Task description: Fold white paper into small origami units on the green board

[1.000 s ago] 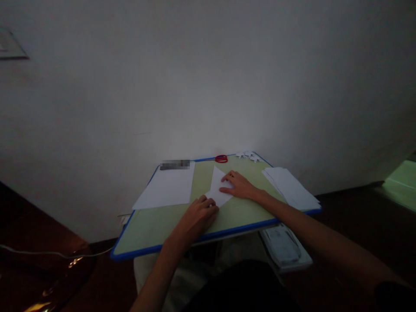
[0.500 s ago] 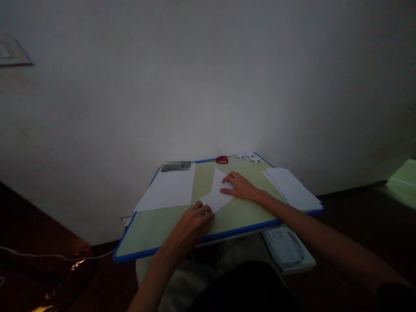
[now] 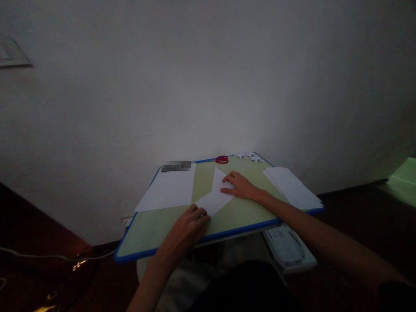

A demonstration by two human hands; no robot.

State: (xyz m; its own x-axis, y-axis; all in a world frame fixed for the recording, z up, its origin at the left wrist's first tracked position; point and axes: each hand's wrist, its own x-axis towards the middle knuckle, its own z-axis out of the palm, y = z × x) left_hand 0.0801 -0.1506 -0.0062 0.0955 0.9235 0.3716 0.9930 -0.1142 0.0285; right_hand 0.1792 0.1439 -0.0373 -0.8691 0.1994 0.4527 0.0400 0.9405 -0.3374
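A folded sheet of white paper [image 3: 214, 200] lies at the middle of the table, with one point toward the wall and angled edges. My left hand [image 3: 191, 223] is closed at its lower left corner, fingers bent and held together; the fingertips are partly hidden. Across the right side of the paper rests my right hand [image 3: 239, 185], open, with thumb and fingers apart, touching the sheet from above.
The light green table [image 3: 146, 236] has a blue rim. White sheets [image 3: 170, 190] lie at left under a dark, pixelated object [image 3: 176, 166]. More sheets [image 3: 294, 188] lie at right. Red-handled scissors [image 3: 222, 160] and several small white paper stars [image 3: 248, 155] are by the wall.
My left hand has slid slightly left and down along the paper's lower edge, uncovering more of its corner. My right hand has stayed in place.
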